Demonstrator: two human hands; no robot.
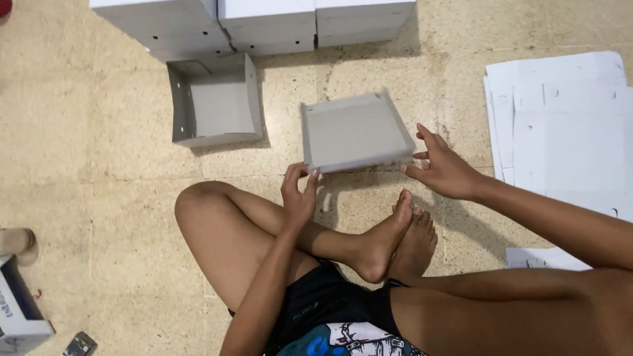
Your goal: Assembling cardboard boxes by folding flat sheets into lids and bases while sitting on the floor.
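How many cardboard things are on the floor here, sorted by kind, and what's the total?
Shallow grey tray held at its near corner by the left hand, right hand open beside it: 1
Open grey box on the floor: 1
Closed white boxes along the top: 3
Stack of flat white cardboard sheets: 1
Total: 6

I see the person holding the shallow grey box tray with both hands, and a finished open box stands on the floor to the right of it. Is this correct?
Not quite. In the head view, the open box stands on the floor to the left of the tray, not the right. The left hand grips the tray's near corner and the right hand is at its right edge.
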